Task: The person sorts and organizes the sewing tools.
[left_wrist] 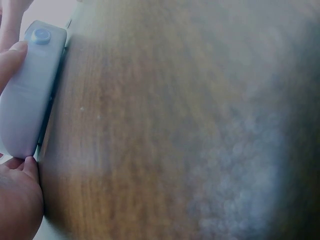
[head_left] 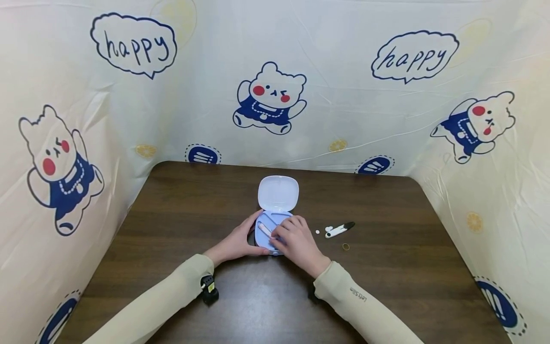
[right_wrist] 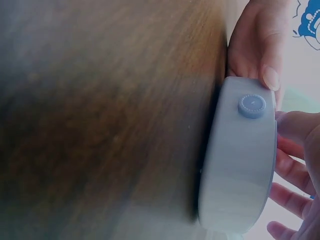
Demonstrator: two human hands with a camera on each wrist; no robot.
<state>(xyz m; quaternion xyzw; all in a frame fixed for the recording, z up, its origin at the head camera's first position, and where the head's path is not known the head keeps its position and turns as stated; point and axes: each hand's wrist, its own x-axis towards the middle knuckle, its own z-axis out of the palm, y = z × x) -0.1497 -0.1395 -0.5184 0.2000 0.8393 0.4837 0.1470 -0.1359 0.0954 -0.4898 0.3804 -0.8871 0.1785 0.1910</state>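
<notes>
Case (right_wrist: 237, 160): opened, on table (head_left: 193, 191) | left hand (head_left: 236, 244): curled round case's side | right hand (head_left: 298, 242): fingers at stick (head_left: 264, 230) inside case, whether pinched cannot be told | advised: case held steady, stick guided gently, level

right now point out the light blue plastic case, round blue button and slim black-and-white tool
Light blue plastic case (right_wrist: 238, 162), right wrist view: front wall.
Round blue button (right_wrist: 252, 104), right wrist view: front face.
Slim black-and-white tool (head_left: 337, 231), head view: white body.
</notes>
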